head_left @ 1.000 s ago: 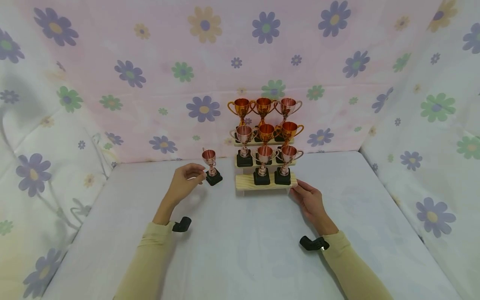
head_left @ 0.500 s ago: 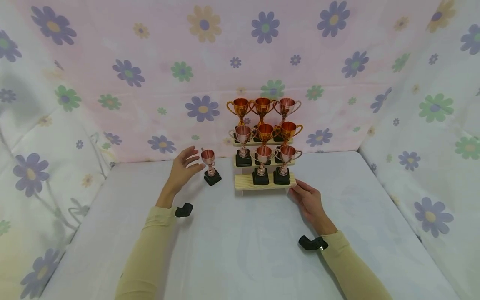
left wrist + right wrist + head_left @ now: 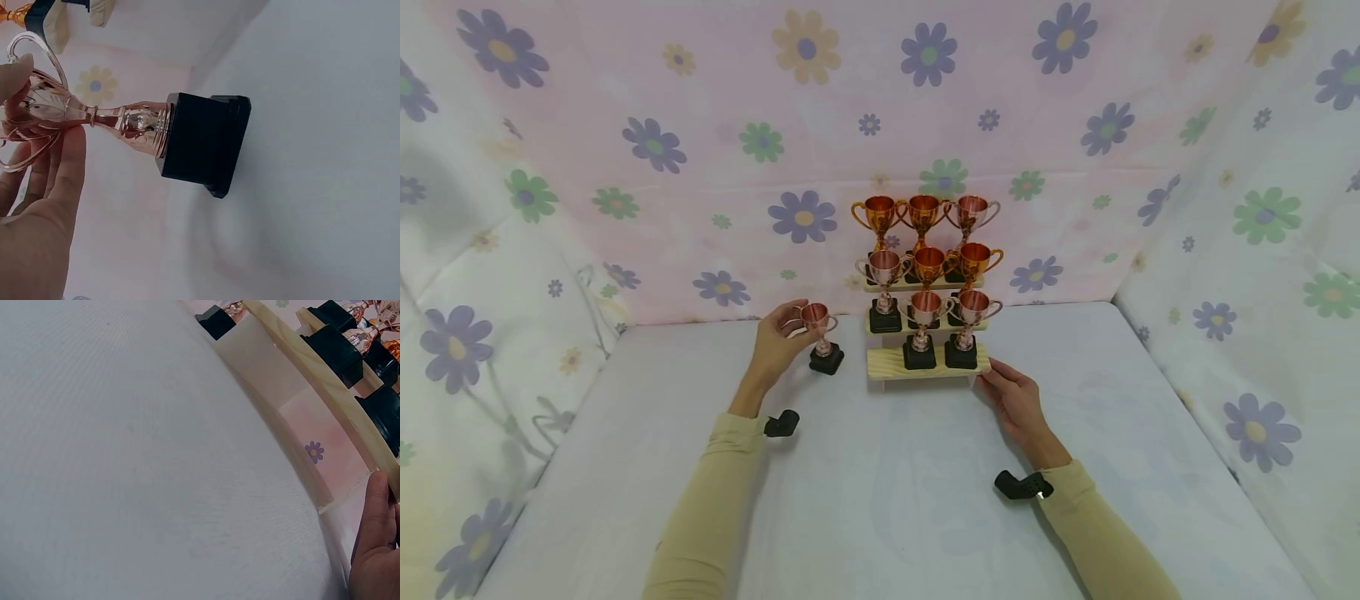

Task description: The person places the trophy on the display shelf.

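Note:
My left hand [image 3: 778, 337] pinches the cup of a small rose-gold trophy [image 3: 825, 357] with a black base, left of a tiered wooden stand [image 3: 887, 364]. In the left wrist view, the thumb and fingers lie around the cup of the trophy [image 3: 144, 125], between its handles. Whether the base touches the table cannot be told. My right hand [image 3: 1018, 408] holds the right end of the stand's lowest step. The right wrist view has its thumb against the edge of the wooden step [image 3: 337, 406]; the other fingers are mostly hidden.
Two rose-gold trophies, one a front trophy [image 3: 921, 350], stand on the lowest step, with bare wood to their left. Gold and rose-gold trophies fill the upper steps, among them a gold trophy [image 3: 878, 215]. Flowered cloth [image 3: 715, 183] walls the white table [image 3: 880, 492].
My left hand first drew back from the trophy with spread fingers, then came right and took hold of its cup. The trophy has turned slightly. The right hand stays on the stand.

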A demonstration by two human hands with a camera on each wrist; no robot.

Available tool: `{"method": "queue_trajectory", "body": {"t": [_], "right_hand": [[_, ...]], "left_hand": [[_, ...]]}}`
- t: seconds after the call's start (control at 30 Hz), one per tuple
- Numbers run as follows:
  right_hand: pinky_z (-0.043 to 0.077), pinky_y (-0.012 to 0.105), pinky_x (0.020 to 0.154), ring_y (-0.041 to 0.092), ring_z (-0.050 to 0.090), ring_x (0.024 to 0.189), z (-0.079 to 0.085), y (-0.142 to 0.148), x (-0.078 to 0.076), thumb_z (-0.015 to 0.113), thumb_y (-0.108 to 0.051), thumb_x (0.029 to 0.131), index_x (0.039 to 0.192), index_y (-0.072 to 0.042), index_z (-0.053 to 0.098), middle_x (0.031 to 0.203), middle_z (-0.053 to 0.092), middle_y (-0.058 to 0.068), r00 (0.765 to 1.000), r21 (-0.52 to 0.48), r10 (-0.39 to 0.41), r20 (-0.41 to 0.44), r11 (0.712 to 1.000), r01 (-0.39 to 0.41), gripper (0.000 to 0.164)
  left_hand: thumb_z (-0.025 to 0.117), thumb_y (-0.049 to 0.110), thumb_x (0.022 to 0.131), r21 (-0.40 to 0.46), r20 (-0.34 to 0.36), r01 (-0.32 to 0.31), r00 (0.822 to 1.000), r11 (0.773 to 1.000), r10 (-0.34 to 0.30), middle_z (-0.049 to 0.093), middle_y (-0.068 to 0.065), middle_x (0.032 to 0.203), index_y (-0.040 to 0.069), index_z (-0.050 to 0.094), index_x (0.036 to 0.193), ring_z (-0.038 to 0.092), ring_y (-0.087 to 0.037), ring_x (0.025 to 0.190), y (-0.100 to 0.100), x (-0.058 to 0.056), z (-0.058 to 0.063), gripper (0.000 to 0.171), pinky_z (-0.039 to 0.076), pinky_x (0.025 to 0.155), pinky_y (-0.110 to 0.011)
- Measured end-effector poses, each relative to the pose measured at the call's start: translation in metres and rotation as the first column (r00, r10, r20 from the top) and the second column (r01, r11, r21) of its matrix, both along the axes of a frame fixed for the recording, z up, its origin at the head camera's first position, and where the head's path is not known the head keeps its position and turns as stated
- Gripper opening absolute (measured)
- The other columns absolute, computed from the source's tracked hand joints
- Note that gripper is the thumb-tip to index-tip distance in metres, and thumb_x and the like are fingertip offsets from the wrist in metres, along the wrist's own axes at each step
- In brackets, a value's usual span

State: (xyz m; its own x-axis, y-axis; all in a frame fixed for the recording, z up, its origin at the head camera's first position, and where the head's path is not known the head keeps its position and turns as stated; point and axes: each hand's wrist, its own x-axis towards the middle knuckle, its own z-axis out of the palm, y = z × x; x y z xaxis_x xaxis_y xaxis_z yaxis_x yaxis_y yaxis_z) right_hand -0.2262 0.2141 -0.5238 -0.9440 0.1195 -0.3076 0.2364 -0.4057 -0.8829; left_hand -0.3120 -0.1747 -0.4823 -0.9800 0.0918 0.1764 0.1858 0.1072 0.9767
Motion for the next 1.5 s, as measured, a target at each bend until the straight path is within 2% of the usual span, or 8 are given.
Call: {"method": "queue_trajectory", "body": {"t": [0.13, 0.27, 0.37, 0.53, 0.77, 1.07, 1.23, 1.5], "right_hand": [[0.056, 0.02, 0.095, 0.003, 0.068, 0.1, 0.0, 0.0, 0.0, 0.056, -0.003, 0.103, 0.151, 0.007, 0.04, 0.122, 0.061, 0.0, 1.0, 0.003, 0.0, 0.007, 1.0, 0.0, 0.052], [0.055, 0.02, 0.097, 0.003, 0.067, 0.101, 0.0, -0.001, 0.0, 0.054, -0.003, 0.104, 0.151, 0.006, 0.04, 0.131, 0.058, 0.005, 1.0, 0.011, 0.001, 0.017, 1.0, -0.001, 0.05], [0.056, 0.02, 0.097, 0.003, 0.067, 0.101, 0.0, -0.001, -0.001, 0.055, -0.003, 0.104, 0.15, 0.006, 0.041, 0.134, 0.056, 0.008, 1.0, 0.012, -0.004, 0.014, 1.0, 0.003, 0.05], [0.056, 0.02, 0.096, 0.003, 0.067, 0.1, 0.0, -0.001, 0.0, 0.057, -0.003, 0.102, 0.151, 0.007, 0.04, 0.127, 0.059, 0.004, 1.0, 0.017, -0.008, 0.001, 1.0, 0.008, 0.052], [0.055, 0.02, 0.097, 0.003, 0.067, 0.1, 0.0, -0.001, -0.001, 0.055, -0.002, 0.103, 0.151, 0.005, 0.04, 0.13, 0.057, 0.005, 1.0, 0.004, -0.004, 0.013, 1.0, 0.004, 0.051], [0.056, 0.02, 0.097, 0.003, 0.068, 0.101, -0.001, -0.001, 0.0, 0.057, -0.003, 0.103, 0.15, 0.006, 0.041, 0.12, 0.063, -0.001, 1.0, 0.003, -0.012, 0.005, 1.0, 0.012, 0.051], [0.055, 0.02, 0.097, 0.003, 0.067, 0.102, -0.001, 0.0, 0.0, 0.055, -0.004, 0.104, 0.15, 0.005, 0.041, 0.125, 0.06, 0.001, 1.0, 0.011, -0.005, 0.016, 1.0, 0.005, 0.05], [0.055, 0.019, 0.097, 0.002, 0.067, 0.102, -0.001, 0.0, -0.001, 0.055, -0.005, 0.104, 0.151, 0.005, 0.04, 0.138, 0.054, 0.008, 1.0, 0.009, -0.001, 0.023, 1.0, 0.001, 0.051]], "left_hand": [[0.081, 0.002, 0.084, -0.003, -0.024, -0.025, 0.999, 1.0, 0.025, 0.063, -0.013, 0.12, -0.006, 0.058, 0.13, 0.063, -0.013, 0.102, 0.004, 0.003, -0.001, 0.052, 0.057, 0.088, -0.015], [0.081, -0.003, 0.083, 0.032, -0.049, -0.07, 0.996, 0.997, 0.071, 0.064, -0.012, 0.116, -0.009, 0.059, 0.127, 0.063, -0.01, 0.101, 0.007, 0.01, 0.003, 0.05, 0.058, 0.089, -0.016], [0.08, -0.006, 0.081, 0.071, -0.069, -0.105, 0.992, 0.992, 0.11, 0.065, -0.01, 0.112, -0.011, 0.06, 0.125, 0.065, -0.008, 0.099, 0.01, 0.021, 0.012, 0.049, 0.059, 0.088, -0.019], [0.081, -0.007, 0.081, 0.085, -0.101, -0.145, 0.983, 0.986, 0.153, 0.067, -0.003, 0.104, -0.012, 0.062, 0.124, 0.067, -0.005, 0.093, 0.015, 0.036, 0.029, 0.048, 0.06, 0.087, -0.021], [0.082, -0.009, 0.079, 0.137, -0.132, -0.167, 0.974, 0.976, 0.185, 0.067, 0.003, 0.101, -0.012, 0.062, 0.124, 0.068, -0.005, 0.091, 0.019, 0.035, 0.021, 0.049, 0.061, 0.083, -0.02], [0.087, -0.003, 0.077, 0.122, -0.233, -0.142, 0.958, 0.982, 0.168, 0.069, -0.008, 0.104, -0.007, 0.066, 0.119, 0.068, -0.009, 0.09, 0.034, 0.04, 0.037, 0.047, 0.062, 0.079, -0.021], [0.086, -0.005, 0.076, 0.115, -0.284, -0.078, 0.953, 0.99, 0.108, 0.069, -0.02, 0.106, -0.008, 0.066, 0.117, 0.069, -0.009, 0.087, 0.051, 0.045, 0.048, 0.045, 0.063, 0.078, -0.024], [0.086, -0.004, 0.077, 0.092, -0.281, -0.01, 0.959, 0.996, 0.036, 0.068, -0.023, 0.105, -0.008, 0.067, 0.118, 0.066, -0.009, 0.086, 0.085, 0.048, 0.045, 0.046, 0.063, 0.077, -0.023]]}}
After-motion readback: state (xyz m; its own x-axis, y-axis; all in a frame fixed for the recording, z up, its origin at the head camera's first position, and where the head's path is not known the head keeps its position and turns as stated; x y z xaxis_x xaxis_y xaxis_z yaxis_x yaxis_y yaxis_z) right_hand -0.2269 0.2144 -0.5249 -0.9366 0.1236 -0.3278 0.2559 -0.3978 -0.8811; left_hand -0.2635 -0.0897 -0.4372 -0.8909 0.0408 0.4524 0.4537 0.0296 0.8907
